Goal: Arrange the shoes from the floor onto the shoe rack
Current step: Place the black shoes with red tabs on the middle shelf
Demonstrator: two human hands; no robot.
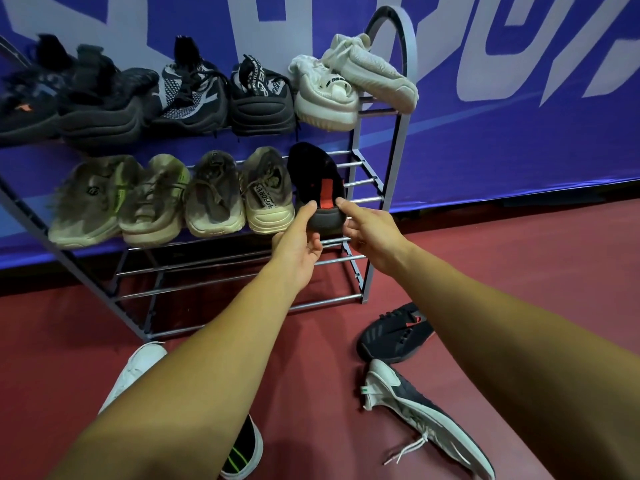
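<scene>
**Two bare forearms reach toward a shoe rack, setting a black shoe on its middle shelf**

Both forearms stretch away from the viewer and meet at the heel of a black shoe point(317, 178) with a red heel tab. The left hand point(298, 244) cups the heel from the left and below, thumb up against its side. The right hand point(370, 233) pinches it from the right, thumb on top and fingers curled beneath. Neither hand is clearly the nearer.

The black shoe sits at the right end of the middle shelf of the shoe rack point(394, 161). It lies lengthwise front to back, toe tipped up toward the blue wall and heel out toward the hands. The coming move looks like a short push straight ahead, then letting go.

Four beige shoes point(204, 195) fill the same shelf to the left, the last just beside the black shoe. The top shelf carries a row of dark shoes point(187, 95) and two white shoes point(346, 81), the right one tilted over the end rail.

On the red floor to the right lie a second black shoe point(391, 337) and a grey and white shoe point(415, 407), both closer to the right hand. To the left, a white shoe point(138, 372) and a green-striped shoe point(242, 452) show partly from under the left arm.
</scene>
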